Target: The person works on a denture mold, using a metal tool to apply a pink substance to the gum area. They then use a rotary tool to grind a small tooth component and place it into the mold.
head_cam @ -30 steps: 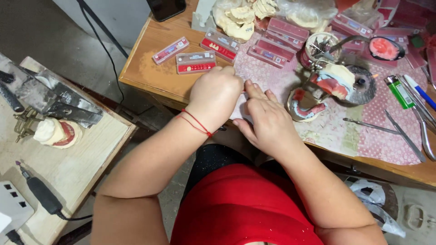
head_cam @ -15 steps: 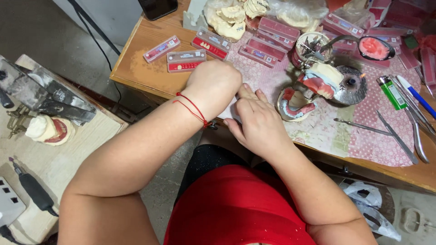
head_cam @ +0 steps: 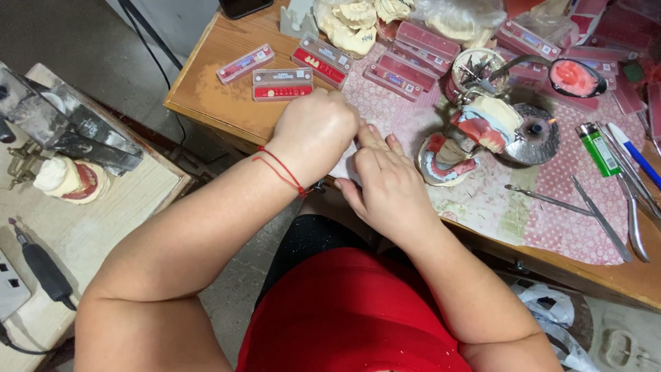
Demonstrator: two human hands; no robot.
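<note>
At table (head_cam: 227,76) edge, both hands together over a white scrap (head_cam: 344,167) on the patterned cloth (head_cam: 551,220). Left hand (head_cam: 313,134) curled down, red thread at wrist; grip hidden, cannot tell what is pinched. Right hand (head_cam: 389,186) pressed beside it, fingers (head_cam: 375,138) flat on the scrap; grip likewise hidden. Just right of the hands, a plaster jaw model (head_cam: 444,162) with pink wax. Further right: lighter (head_cam: 599,148), pen (head_cam: 637,155), metal tools (head_cam: 592,207). Behind: red tooth cards (head_cam: 282,84). Off left, a low bench with a handpiece (head_cam: 41,265).
</note>
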